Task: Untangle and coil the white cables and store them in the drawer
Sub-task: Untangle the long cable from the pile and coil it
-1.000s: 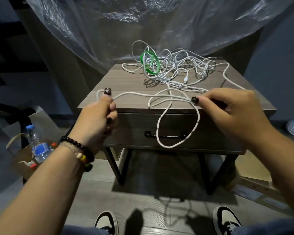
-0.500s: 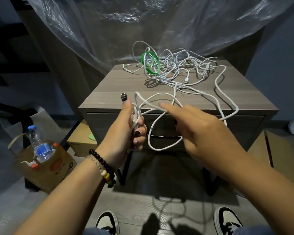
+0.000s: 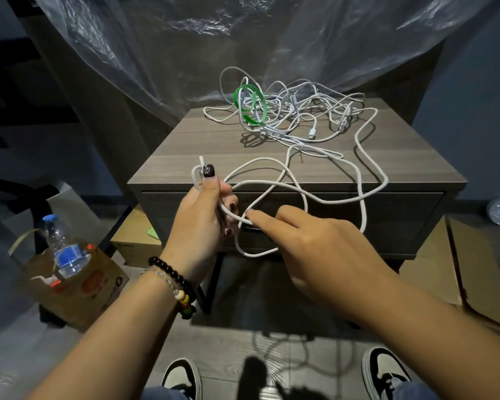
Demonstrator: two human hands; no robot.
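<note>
Head view is looking down at my two hands in front of the nightstand (image 3: pixel 272 166). My left hand (image 3: pixel 202 217) is gripping a thick white cable (image 3: pixel 358 145) just in front of the nightstand's front edge, fingers curled round several strands gathered in the fist, with a short end and a small loop sticking up past my thumb. My right hand (image 3: pixel 315 249) is reaching across in front of the drawer (image 3: pixel 387 220), fingers stretched out fairly straight and not closed round anything; the fingertip of my index finger (image 3: pixel 251 214) is touching the strand where it is leaving my left fist. From there the cable is hanging in a loop down over the drawer front, crossing itself over the nightstand's front edge, and running back along the right side of the top to the tangle of white cables (image 3: pixel 295 114) lying at the back of the nightstand. A green ring (image 3: pixel 248 106) is sitting in the left part of that tangle. The drawer is closed. A water bottle (image 3: pixel 62 249) is standing in a cardboard box (image 3: pixel 98 287) on the floor to the left of the nightstand. Clear plastic sheeting (image 3: pixel 214 39) is hanging behind the nightstand.
</note>
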